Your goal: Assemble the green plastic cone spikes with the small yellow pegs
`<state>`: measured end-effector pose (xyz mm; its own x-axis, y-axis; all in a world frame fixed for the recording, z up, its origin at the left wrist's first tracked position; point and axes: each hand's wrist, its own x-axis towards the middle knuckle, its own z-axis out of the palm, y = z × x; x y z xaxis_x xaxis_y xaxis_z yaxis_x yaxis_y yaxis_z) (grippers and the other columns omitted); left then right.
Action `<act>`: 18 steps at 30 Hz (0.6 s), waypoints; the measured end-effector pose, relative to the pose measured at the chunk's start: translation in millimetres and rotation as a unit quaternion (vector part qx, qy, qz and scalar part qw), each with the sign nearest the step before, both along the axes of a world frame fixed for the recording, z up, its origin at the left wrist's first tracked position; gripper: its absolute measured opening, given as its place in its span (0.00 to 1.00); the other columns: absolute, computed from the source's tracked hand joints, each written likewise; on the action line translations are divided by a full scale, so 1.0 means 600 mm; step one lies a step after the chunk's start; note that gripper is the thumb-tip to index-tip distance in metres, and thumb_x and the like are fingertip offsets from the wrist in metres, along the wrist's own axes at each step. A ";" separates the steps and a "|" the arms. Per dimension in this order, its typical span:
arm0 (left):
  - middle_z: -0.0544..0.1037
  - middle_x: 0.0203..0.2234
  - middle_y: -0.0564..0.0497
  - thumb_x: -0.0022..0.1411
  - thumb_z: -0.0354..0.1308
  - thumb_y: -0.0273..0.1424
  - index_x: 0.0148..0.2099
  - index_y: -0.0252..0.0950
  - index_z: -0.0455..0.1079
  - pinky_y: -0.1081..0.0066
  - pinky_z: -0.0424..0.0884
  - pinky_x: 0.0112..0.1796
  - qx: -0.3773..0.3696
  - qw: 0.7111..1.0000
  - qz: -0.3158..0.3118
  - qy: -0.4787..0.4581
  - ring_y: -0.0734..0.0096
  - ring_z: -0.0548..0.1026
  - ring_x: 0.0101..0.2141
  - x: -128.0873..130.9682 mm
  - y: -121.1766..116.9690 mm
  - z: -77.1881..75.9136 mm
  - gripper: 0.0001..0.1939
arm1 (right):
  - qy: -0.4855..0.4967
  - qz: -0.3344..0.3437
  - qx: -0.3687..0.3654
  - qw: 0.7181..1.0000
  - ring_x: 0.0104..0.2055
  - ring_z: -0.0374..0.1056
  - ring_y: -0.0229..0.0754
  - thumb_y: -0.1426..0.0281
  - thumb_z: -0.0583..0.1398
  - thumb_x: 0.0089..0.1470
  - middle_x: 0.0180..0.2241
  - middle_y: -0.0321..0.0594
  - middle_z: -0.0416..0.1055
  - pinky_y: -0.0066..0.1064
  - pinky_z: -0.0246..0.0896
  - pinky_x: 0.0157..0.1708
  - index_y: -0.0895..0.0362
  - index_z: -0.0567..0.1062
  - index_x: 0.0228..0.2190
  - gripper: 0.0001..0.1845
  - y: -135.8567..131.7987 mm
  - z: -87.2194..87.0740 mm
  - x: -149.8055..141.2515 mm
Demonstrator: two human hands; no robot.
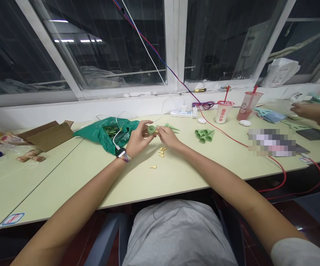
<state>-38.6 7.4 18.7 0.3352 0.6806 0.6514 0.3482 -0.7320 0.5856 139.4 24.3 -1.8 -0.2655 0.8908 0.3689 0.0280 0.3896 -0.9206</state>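
Note:
Between the fingers of my left hand (140, 139) is a green plastic cone (151, 129), its round open end facing me. My right hand (167, 136) pinches a small yellow plastic piece at the cone's side; fingers hide most of this piece. Several more yellow pieces (162, 150) lie on the table just below my hands, and a single yellow peg (153, 167) is nearer the front edge. Behind my right hand lie some slim green cones (172, 128). To the right, several green cones (205, 135) are grouped together.
A torn green plastic bag (99, 133) with green parts inside lies left of my hands. Farther left is a cardboard box (50, 136). Two drink cups (223, 112) and a power strip (184, 113) stand at the back. Another person's hand (305, 110) is at far right.

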 end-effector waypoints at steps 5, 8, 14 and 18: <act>0.80 0.32 0.51 0.47 0.78 0.39 0.44 0.35 0.70 0.58 0.81 0.44 -0.233 0.951 -0.070 -0.190 0.63 0.83 0.34 0.012 0.005 0.003 0.27 | -0.108 -0.084 0.188 0.973 0.30 0.61 0.40 0.59 0.49 0.70 0.25 0.33 0.63 0.31 0.51 0.33 0.53 0.60 0.27 0.20 -0.006 -0.002 0.008; 0.79 0.29 0.51 0.43 0.80 0.36 0.38 0.34 0.71 0.58 0.82 0.44 -0.292 0.929 -0.077 -0.214 0.60 0.83 0.34 0.014 0.005 0.003 0.25 | -0.176 -0.103 0.228 0.952 0.30 0.62 0.41 0.60 0.47 0.72 0.26 0.35 0.66 0.32 0.49 0.33 0.52 0.61 0.29 0.19 -0.008 0.003 0.015; 0.81 0.31 0.49 0.43 0.80 0.34 0.38 0.33 0.75 0.64 0.81 0.41 -0.337 0.910 -0.096 -0.222 0.62 0.83 0.35 0.013 0.004 -0.004 0.23 | -0.274 -0.120 0.252 0.920 0.32 0.66 0.43 0.61 0.45 0.73 0.30 0.38 0.72 0.33 0.48 0.33 0.53 0.65 0.31 0.19 -0.008 0.003 0.021; 0.82 0.34 0.47 0.46 0.79 0.33 0.40 0.32 0.77 0.64 0.80 0.43 -0.345 0.904 -0.103 -0.232 0.64 0.82 0.36 0.014 0.005 -0.005 0.21 | -0.282 -0.116 0.246 0.920 0.33 0.67 0.44 0.59 0.45 0.73 0.31 0.39 0.74 0.32 0.48 0.33 0.53 0.66 0.33 0.19 -0.014 0.005 0.022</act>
